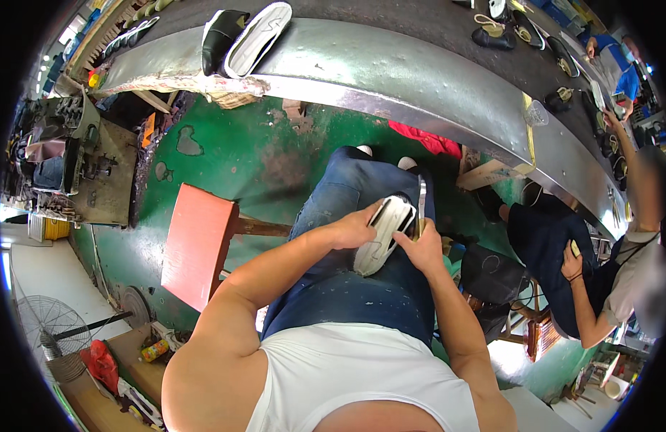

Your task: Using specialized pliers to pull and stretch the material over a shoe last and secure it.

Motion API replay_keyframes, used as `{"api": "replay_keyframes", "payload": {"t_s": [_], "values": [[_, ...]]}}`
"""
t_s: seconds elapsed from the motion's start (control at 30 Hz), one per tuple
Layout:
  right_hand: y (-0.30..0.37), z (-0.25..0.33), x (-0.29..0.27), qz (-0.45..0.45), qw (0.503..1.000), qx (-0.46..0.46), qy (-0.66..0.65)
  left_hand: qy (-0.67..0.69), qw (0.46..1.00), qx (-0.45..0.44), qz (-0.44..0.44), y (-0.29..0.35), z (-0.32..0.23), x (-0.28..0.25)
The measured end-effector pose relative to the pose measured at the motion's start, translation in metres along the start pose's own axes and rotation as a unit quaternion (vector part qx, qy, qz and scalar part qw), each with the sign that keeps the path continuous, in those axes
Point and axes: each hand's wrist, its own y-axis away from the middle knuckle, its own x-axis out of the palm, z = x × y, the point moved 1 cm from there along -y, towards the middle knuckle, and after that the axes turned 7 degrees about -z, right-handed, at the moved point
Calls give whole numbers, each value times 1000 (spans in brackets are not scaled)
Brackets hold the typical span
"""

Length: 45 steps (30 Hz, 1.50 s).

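Observation:
A shoe (385, 234) lies in my lap with its white sole turned up and a dark upper showing at the edges. My left hand (356, 227) is closed round its left side. My right hand (421, 248) is closed on a long, thin metal tool (421, 193) with a yellowish part near the fingers; its exact kind cannot be made out. The right thumb rests against the right edge of the sole. Under the shoe is the dark blue cloth (347, 299) over my lap.
A metal-edged bench (405, 86) curves ahead, bearing a black shoe (221, 39), a sole-up shoe (259, 39) and several others. A red-topped stool (198, 245) stands left, a fan (52, 331) lower left. A co-worker (599, 266) sits right, another person (617, 68) farther off.

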Motion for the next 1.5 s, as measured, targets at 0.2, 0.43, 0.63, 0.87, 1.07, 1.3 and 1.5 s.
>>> {"api": "replay_keyframes", "payload": {"t_s": [0.2, 0.43, 0.63, 0.87, 1.07, 1.3, 1.5], "values": [[-10, -14, -9, 44, 998, 9, 48, 73, 983, -121, 113, -2, -23, -7], [14, -16, -66, 139, 988, -59, 30, -38, 999, -25, -9, 23, 10, 12], [31, -4, -58, 195, 943, -229, 144, 7, 1000, -1, 27, 21, 22, 17], [4, 39, -57, 260, 859, -270, 348, 355, 931, -32, 72, 22, 19, 25], [20, 0, -19, 246, 928, -218, 176, 330, 898, -218, -193, -11, 50, 42], [18, -4, -37, 281, 928, -171, 175, -61, 962, -41, -264, -8, 42, 32], [14, -17, -33, 48, 936, -270, 221, -112, 962, 76, -236, 1, 30, 38]]}}
